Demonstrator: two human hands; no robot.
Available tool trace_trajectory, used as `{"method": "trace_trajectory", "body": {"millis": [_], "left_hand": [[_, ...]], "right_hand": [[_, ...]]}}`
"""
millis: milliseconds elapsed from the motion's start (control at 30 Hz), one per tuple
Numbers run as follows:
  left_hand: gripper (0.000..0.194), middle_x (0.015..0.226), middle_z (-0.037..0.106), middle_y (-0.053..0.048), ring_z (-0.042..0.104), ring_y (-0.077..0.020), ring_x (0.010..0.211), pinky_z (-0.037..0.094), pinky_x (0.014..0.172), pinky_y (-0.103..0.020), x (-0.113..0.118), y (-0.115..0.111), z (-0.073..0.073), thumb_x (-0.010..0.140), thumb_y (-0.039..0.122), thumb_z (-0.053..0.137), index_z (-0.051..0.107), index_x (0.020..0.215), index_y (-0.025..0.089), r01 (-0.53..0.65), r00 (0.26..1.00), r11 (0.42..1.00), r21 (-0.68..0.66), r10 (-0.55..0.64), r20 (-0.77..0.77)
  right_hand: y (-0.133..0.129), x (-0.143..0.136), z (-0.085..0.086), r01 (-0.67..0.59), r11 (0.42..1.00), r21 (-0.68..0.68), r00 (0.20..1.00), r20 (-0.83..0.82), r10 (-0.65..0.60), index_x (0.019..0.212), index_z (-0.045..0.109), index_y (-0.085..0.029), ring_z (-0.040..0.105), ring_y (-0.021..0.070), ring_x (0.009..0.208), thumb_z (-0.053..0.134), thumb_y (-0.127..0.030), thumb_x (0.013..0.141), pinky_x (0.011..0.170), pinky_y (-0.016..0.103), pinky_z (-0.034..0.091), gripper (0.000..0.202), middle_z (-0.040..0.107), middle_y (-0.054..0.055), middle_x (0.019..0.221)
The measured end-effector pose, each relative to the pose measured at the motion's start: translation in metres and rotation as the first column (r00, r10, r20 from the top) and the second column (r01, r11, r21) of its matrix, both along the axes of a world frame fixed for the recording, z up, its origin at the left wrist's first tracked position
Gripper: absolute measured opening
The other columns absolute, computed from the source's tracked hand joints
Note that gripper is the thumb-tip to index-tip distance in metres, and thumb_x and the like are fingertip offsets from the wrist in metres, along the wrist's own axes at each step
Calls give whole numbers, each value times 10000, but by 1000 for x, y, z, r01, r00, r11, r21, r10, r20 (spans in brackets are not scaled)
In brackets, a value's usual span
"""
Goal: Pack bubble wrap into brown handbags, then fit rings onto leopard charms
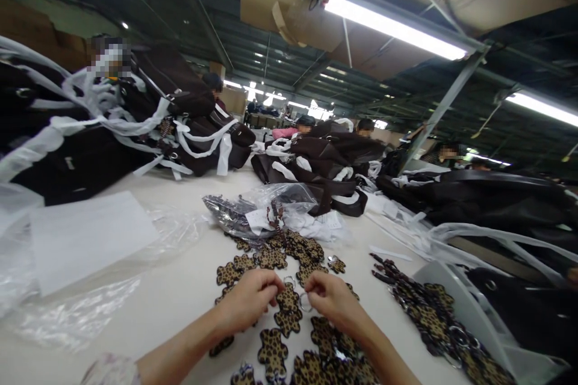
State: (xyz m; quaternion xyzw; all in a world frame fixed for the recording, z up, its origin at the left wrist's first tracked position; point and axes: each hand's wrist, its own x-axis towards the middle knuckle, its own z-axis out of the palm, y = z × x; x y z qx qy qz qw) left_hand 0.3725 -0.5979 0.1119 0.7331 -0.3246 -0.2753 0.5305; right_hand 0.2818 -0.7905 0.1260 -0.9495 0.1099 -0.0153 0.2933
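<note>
My left hand point(250, 298) is closed, thumb and fingers pinched at the left edge of a leopard-print bear charm point(288, 313). A metal ring shows at the charm's top. To its right, my right hand point(334, 301) pinches a silver key ring point(306, 302) between thumb and fingertips. Whether that ring is joined to the charm I cannot tell. More flat bear charms point(273, 352) with dark edges lie around and under both hands, some overlapping in a heap point(304, 246) just beyond them.
Beyond the heap lies a clear plastic bag point(230, 213) with dark items. At right, charms with braided cords point(419, 313) hang over a grey bin point(469, 298). Dark bags with white-wrapped straps point(198, 144) are piled behind. White paper point(90, 237) and plastic film lie left. Several people are farther back.
</note>
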Motion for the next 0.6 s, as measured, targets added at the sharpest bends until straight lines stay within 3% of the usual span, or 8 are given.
{"method": "trace_trajectory", "body": {"millis": [167,333,500,600], "left_hand": [[229,747,643,-23,581,-121,580,432,528,-243,-13,-6,5,750,358,556,618,808,146,43,907,981,-188,-118,-405],[316,621,618,-2,527,-94,488,377,472,-228,-20,-3,13,684,447,689,589,729,151,65,851,970,-236,-178,-495],[279,566,582,28,475,-69,450,343,455,-210,-15,0,11,705,416,680,589,722,153,64,863,978,-199,-154,-481],[256,556,573,34,453,-64,443,337,452,-208,-13,0,9,710,391,681,609,728,146,106,855,974,-202,-193,-482]], "right_hand": [[20,-19,8,56,917,394,997,30,-74,844,523,-200,375,86,414,462,-327,831,403,195,307,141,463,-89,532],[37,-27,1,49,694,718,983,87,-160,785,562,-188,324,42,389,670,-421,794,374,155,257,257,478,-100,500],[36,-30,-9,-71,629,774,982,165,-93,1014,718,-199,537,107,547,784,-391,735,415,176,443,345,664,-3,726],[29,-33,-17,-179,651,738,975,222,16,1028,757,-246,610,141,614,776,-236,718,521,224,529,311,714,4,769]]}}
